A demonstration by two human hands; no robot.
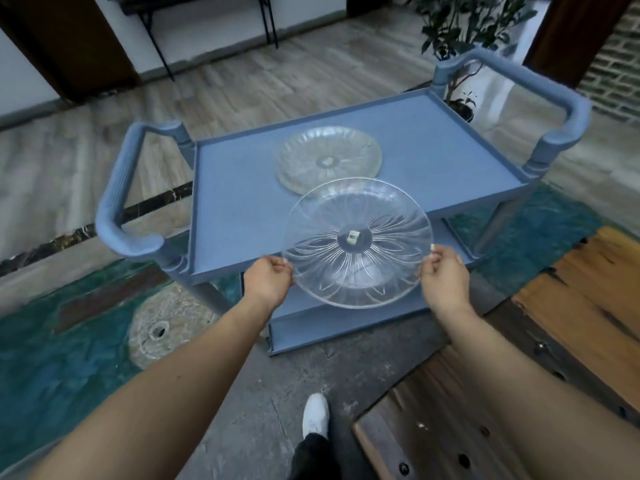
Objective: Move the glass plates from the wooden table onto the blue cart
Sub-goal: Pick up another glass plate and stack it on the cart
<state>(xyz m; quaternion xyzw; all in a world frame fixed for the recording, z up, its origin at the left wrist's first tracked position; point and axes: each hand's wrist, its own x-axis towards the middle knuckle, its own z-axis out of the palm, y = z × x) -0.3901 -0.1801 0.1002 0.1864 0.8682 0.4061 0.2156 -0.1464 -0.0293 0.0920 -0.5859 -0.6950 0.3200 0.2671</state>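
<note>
Left hand (pixel 268 279) pinches the left rim of a clear glass plate (pixel 357 242), fingers curled round the edge; right hand (pixel 444 271) pinches the opposite rim the same way; plate held roughly level between the two hands, above the near edge of the blue cart (pixel 239 202). Plate round, transparent, pressed with radiating petal ribs around a small flat centre; smooth glossy rim. Beyond the hands, on the cart's top shelf, lies a stack of glass plates (pixel 329 159) of the same ribbed pattern, flat, apart from the held plate. Cart matte blue, rectangular tray top with raised lip, rounded loop handles at either end, lower shelf beneath the hands. Right of the right hand: wooden counter (pixel 571 306), rough-grained planks, dark knots and holes. Below the hands: grey stone floor, white shoe (pixel 315 415).
</note>
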